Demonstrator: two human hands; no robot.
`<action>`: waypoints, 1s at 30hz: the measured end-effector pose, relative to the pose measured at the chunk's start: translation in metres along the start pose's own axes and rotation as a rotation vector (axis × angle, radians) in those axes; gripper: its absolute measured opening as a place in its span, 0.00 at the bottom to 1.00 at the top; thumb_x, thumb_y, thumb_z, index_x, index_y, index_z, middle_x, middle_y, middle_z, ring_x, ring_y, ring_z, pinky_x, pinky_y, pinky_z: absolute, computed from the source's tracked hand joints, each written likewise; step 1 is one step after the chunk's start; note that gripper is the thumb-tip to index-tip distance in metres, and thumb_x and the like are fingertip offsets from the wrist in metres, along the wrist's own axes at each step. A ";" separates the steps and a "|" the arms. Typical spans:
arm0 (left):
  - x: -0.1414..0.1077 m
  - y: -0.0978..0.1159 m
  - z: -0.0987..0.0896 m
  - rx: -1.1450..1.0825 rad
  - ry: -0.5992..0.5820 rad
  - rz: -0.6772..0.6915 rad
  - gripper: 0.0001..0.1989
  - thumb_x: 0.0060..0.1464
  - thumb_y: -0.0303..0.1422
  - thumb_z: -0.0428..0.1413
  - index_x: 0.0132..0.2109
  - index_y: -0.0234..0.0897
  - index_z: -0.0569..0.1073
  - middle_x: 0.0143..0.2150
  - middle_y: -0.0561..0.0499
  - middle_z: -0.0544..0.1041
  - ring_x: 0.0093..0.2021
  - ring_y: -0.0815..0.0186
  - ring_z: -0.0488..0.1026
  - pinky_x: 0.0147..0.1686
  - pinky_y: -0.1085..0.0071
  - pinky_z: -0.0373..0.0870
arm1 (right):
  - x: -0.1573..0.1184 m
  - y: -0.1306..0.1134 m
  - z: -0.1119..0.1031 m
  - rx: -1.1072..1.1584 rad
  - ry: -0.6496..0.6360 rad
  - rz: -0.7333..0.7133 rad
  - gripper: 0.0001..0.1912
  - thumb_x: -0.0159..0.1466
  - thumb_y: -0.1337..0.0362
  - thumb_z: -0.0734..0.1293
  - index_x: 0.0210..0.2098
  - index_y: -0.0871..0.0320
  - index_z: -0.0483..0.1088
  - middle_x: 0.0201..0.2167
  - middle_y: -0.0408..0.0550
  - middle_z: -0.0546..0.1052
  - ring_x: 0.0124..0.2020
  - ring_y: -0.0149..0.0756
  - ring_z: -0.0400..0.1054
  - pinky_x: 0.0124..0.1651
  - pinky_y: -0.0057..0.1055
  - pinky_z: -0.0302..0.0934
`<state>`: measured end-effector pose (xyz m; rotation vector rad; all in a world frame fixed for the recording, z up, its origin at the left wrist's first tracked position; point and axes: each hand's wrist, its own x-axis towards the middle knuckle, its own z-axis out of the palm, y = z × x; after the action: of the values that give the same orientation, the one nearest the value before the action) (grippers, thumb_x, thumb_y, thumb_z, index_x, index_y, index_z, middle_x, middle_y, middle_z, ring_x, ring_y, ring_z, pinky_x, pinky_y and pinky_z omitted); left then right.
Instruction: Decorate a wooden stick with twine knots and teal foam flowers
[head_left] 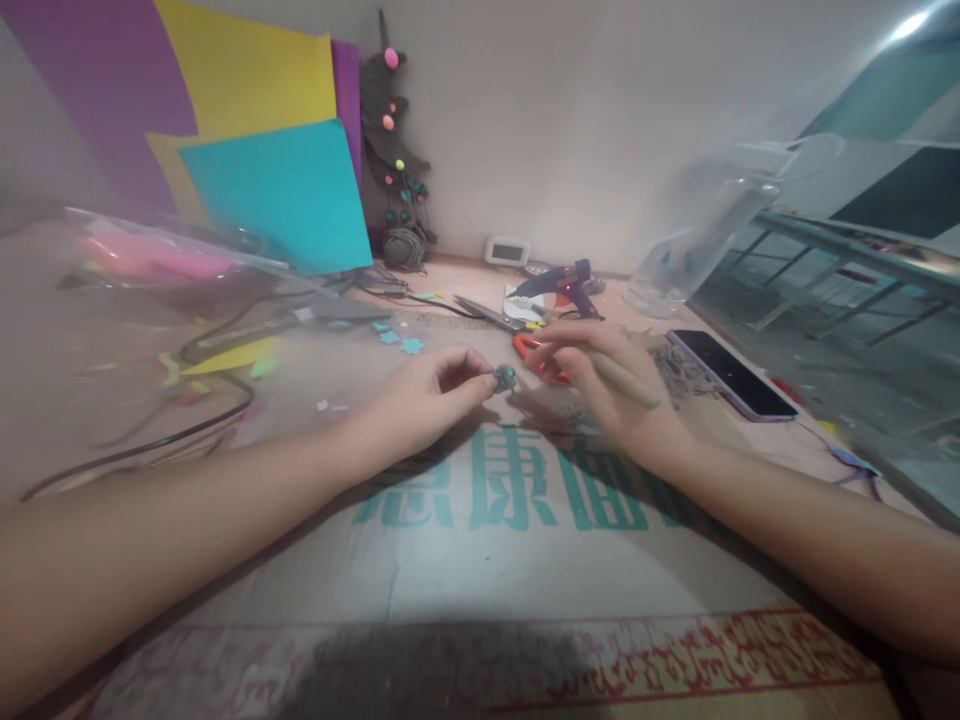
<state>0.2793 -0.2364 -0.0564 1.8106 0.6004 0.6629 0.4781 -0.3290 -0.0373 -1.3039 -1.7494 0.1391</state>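
Observation:
Between the thumb and fingertips of my left hand [442, 395] is a small dark grey piece with teal bits [505, 378], held just over the printed cardboard [442, 580]. My right hand [622, 390], closed and partly blurred, is to the right of that piece and apart from it. A slim greyish-tan stick [626, 380] lies across this hand, gripped by the fingers; its exact kind is unclear. Scissors with orange handles [525, 345] lie open-bladed just behind my right fingers, partly hidden by them. Small blue flower cutouts [412, 346] rest beyond my left hand.
A dark blue glue gun [562, 285] lies at the back by a small white clock-like display [507, 250]. A phone [731, 375] and a clear plastic jug [675, 240] stand right. Coloured sheets [277, 195] and a grey yarn-like hanging [394, 150] are behind; a black cable [165, 437] runs left.

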 end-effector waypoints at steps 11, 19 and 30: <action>-0.005 0.000 -0.001 0.088 0.021 0.084 0.11 0.61 0.41 0.56 0.37 0.37 0.73 0.35 0.51 0.77 0.35 0.65 0.74 0.36 0.70 0.70 | -0.003 -0.018 0.014 0.292 -0.181 0.320 0.03 0.67 0.64 0.67 0.36 0.56 0.72 0.28 0.42 0.81 0.28 0.33 0.77 0.27 0.26 0.71; -0.004 -0.003 0.000 -0.036 -0.095 0.055 0.14 0.60 0.41 0.57 0.48 0.37 0.76 0.45 0.47 0.82 0.45 0.61 0.79 0.45 0.67 0.73 | -0.004 -0.014 0.014 0.254 -0.187 0.302 0.05 0.68 0.64 0.65 0.34 0.56 0.70 0.26 0.43 0.80 0.26 0.32 0.76 0.29 0.28 0.72; -0.008 0.008 -0.001 0.201 -0.030 0.050 0.15 0.62 0.43 0.54 0.39 0.36 0.78 0.37 0.49 0.82 0.39 0.61 0.78 0.41 0.67 0.71 | -0.004 -0.012 0.016 0.092 -0.232 0.180 0.04 0.66 0.66 0.65 0.34 0.56 0.70 0.26 0.42 0.81 0.24 0.30 0.75 0.25 0.25 0.67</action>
<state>0.2734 -0.2438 -0.0499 2.0247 0.6212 0.6259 0.4583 -0.3314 -0.0418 -1.4212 -1.7911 0.4846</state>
